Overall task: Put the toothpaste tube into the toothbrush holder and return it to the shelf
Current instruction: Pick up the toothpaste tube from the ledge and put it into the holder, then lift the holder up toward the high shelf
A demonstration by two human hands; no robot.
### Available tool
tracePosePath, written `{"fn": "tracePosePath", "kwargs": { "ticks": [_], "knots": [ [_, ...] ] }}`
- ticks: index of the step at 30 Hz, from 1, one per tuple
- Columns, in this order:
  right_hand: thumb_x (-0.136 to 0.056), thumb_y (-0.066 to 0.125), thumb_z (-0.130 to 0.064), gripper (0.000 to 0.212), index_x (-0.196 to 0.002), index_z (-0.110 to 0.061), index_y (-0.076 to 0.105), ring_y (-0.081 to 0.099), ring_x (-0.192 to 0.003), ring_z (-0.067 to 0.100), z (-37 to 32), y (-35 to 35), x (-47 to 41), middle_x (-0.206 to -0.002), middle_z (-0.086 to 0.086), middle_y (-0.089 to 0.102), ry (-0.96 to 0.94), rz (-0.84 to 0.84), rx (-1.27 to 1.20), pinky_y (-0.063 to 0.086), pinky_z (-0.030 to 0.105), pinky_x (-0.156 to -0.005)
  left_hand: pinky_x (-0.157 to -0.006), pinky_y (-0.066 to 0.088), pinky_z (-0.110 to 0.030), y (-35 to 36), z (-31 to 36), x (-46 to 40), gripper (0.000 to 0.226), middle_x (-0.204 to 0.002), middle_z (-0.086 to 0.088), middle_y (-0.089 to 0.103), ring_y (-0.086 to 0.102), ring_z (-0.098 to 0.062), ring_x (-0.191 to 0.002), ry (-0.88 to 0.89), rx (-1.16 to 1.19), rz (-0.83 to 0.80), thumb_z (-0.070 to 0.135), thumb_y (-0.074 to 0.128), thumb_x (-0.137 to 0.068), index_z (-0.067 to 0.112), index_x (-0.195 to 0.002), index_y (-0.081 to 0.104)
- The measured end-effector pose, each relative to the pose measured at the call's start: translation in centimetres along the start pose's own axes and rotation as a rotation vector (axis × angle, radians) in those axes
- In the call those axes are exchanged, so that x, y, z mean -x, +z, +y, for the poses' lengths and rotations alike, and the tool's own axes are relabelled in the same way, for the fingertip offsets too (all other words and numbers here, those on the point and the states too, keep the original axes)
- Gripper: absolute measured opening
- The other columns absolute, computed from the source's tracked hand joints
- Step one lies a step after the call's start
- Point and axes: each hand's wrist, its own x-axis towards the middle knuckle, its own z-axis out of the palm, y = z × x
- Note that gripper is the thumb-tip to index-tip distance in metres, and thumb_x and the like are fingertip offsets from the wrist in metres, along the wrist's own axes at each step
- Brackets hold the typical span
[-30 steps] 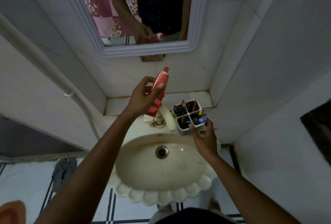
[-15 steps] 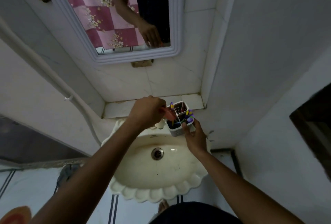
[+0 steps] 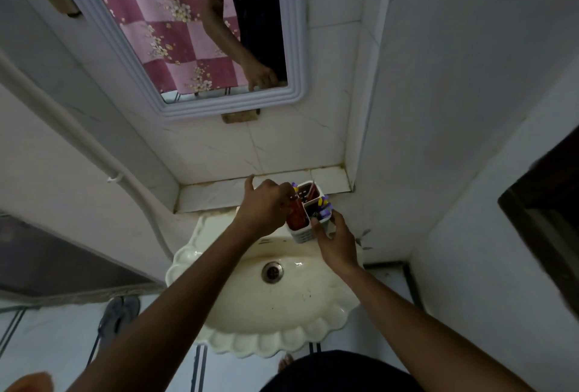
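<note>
Tube's going in! Your left hand [image 3: 266, 203] pinches the top of the red toothpaste tube [image 3: 296, 217], which is sunk into the near-left compartment of the toothbrush holder [image 3: 308, 228]. Your right hand [image 3: 336, 241] clamps the holder's side above the sink [image 3: 282, 313]. The shelf [image 3: 213, 195] return is left.

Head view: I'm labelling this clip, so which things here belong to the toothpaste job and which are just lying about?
Belongs to the job:
toothpaste tube, in left hand
toothbrush holder, steadied by right hand
tiled shelf behind the sink

Just lying about:
sink
mirror
toothbrushes already in the holder
slipper on the floor
</note>
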Motion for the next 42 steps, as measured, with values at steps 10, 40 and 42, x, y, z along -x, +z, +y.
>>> {"fn": "tracePosePath", "kwargs": {
  "ticks": [10,40,42],
  "knots": [
    [-0.101,0.066,-0.057,0.059,-0.151,-0.027,0.055,0.066,-0.125,0.017,-0.3,0.3,0.0,-0.141,-0.004,0.069,-0.020,0.013,0.043,0.044,0.007,-0.076,-0.126,0.009,-0.063,1.4,0.3,-0.8,0.024,-0.101,0.002,0.076,0.067,-0.018,-0.114,0.006,-0.034,-0.007,0.023,0.067,-0.095,0.023,-0.119,0.069],
    [-0.048,0.101,-0.057,0.115,-0.141,-0.021,0.045,0.071,-0.116,0.018,-4.9,1.7,-0.4,-0.133,-0.004,0.067,-0.164,0.358,0.066,0.061,0.036,-0.094,-0.116,0.041,-0.058,-4.7,-6.2,1.0,0.066,-0.153,-0.006,0.052,0.050,-0.027,-0.141,-0.096,0.436,0.299,0.058,0.065,-0.098,0.021,-0.151,0.051],
    [-0.050,0.101,-0.056,0.109,-0.138,-0.021,0.046,0.071,-0.114,0.018,-7.4,0.7,-0.5,-0.131,-0.003,0.067,-0.210,0.402,0.085,0.058,0.031,-0.088,-0.117,0.039,-0.057,-6.5,-6.1,0.4,0.065,-0.155,-0.005,0.050,0.048,-0.026,-0.143,-0.071,0.428,0.329,0.058,0.064,-0.099,0.022,-0.152,0.050]
  ]
}}
